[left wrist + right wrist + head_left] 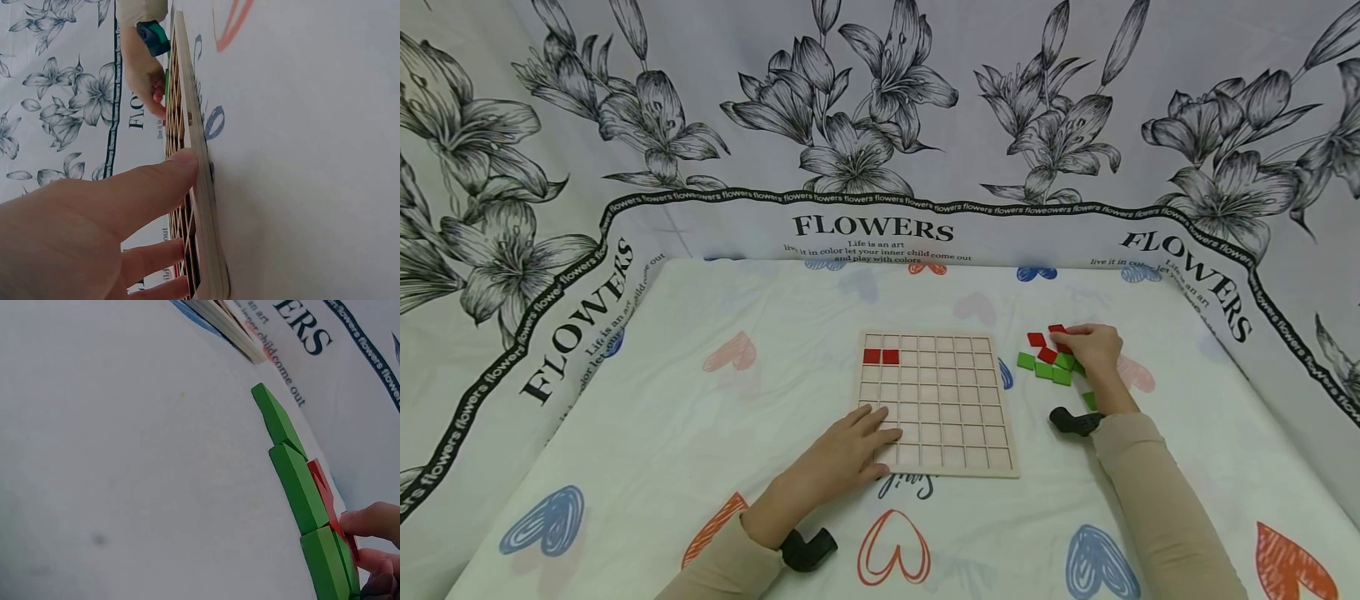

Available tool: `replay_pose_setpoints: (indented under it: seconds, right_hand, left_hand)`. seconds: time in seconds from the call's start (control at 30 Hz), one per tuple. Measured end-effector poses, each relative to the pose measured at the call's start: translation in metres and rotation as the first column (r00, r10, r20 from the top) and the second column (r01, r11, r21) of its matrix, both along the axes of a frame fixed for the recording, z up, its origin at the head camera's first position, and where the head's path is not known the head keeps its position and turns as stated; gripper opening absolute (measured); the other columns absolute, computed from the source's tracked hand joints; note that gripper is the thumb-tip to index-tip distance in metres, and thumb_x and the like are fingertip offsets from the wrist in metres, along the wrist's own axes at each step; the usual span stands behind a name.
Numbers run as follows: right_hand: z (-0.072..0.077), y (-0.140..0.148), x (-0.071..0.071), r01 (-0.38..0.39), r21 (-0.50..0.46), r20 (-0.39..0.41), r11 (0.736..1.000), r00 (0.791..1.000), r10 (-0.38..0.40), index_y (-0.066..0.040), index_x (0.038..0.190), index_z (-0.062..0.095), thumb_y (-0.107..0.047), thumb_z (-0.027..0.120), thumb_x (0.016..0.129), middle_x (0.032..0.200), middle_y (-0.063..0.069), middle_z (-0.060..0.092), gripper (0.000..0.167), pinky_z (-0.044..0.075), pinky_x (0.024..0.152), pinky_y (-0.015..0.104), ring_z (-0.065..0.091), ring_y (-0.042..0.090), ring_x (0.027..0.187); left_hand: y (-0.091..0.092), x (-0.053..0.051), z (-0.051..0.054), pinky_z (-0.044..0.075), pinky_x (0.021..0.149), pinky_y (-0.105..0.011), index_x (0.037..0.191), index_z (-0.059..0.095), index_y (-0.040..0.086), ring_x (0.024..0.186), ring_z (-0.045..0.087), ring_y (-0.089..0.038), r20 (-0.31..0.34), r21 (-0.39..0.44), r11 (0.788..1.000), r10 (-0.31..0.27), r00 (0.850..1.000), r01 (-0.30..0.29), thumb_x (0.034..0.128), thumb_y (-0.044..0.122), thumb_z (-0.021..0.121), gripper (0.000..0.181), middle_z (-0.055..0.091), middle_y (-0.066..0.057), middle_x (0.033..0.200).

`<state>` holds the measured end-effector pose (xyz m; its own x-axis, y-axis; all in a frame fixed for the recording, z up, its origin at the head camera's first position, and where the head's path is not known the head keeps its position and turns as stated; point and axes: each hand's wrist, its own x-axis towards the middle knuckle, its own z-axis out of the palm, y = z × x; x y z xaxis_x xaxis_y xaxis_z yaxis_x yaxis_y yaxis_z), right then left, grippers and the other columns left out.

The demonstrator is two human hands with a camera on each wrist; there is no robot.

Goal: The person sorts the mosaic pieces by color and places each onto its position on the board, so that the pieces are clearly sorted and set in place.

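A wooden grid board (940, 404) lies on the cloth, with two red tiles (881, 357) side by side in its upper left cells. My left hand (838, 450) rests on the board's lower left part, fingers spread; the left wrist view has its thumb (181, 164) on the board's edge. At the right, my right hand (1093, 346) pinches a red tile (350, 540) between thumb and finger, above the loose red and green tiles. Green tiles (297, 487) stand out large in the right wrist view.
Printed cloth (730, 433) with hearts covers the table, and a flowered curtain (880, 125) hangs behind. Several green tiles (1043, 369) and red tiles (1036, 339) lie right of the board. Each wrist wears a black device (808, 550).
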<state>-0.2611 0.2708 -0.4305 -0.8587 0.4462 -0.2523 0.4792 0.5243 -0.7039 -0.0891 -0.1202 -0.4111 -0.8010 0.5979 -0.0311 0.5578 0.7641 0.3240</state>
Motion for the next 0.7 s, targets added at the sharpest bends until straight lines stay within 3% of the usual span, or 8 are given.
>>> replay_pose_setpoints:
  seconds: [0.1, 0.33, 0.7]
  right_hand:
    - [0.0003, 0.0003, -0.0007, -0.002, -0.003, -0.001, 1.000, 1.000, 0.002, -0.001, 0.127, 0.061, -0.037, 0.063, 0.091, 0.142, 0.021, 0.048, 0.051, 0.041, 0.090, 0.029, 0.038, 0.032, 0.129]
    - [0.0019, -0.0003, 0.0009, -0.011, -0.009, -0.008, 1.000, 1.000, 0.011, -0.002, 0.127, 0.061, -0.037, 0.063, 0.091, 0.142, 0.021, 0.048, 0.051, 0.036, 0.079, 0.022, 0.038, 0.031, 0.129]
    - [0.0025, 0.0013, 0.0041, -0.045, -0.005, -0.025, 0.999, 0.999, 0.045, -0.002, 0.127, 0.060, -0.039, 0.063, 0.090, 0.140, 0.021, 0.049, 0.053, 0.036, 0.077, 0.021, 0.039, 0.030, 0.122]
  left_hand:
    - [-0.0001, -0.0004, -0.0003, 0.039, 0.111, -0.052, 0.134, 0.056, 0.013, 0.139, 0.041, -0.040, -0.013, -0.006, 1.000, -0.007, 1.000, 0.007, 0.0922, 0.030, 0.062, 0.046, 0.046, -0.018, 0.148]
    - [-0.0005, -0.0001, -0.0005, 0.040, 0.110, -0.052, 0.134, 0.055, 0.013, 0.139, 0.041, -0.040, -0.017, -0.007, 1.000, -0.004, 1.000, 0.004, 0.0925, 0.030, 0.062, 0.045, 0.046, -0.017, 0.148]
    - [-0.0005, -0.0004, -0.0015, 0.040, 0.110, -0.052, 0.134, 0.056, 0.013, 0.139, 0.041, -0.040, -0.018, -0.006, 1.000, -0.005, 1.000, 0.005, 0.0920, 0.030, 0.063, 0.046, 0.046, -0.018, 0.148]
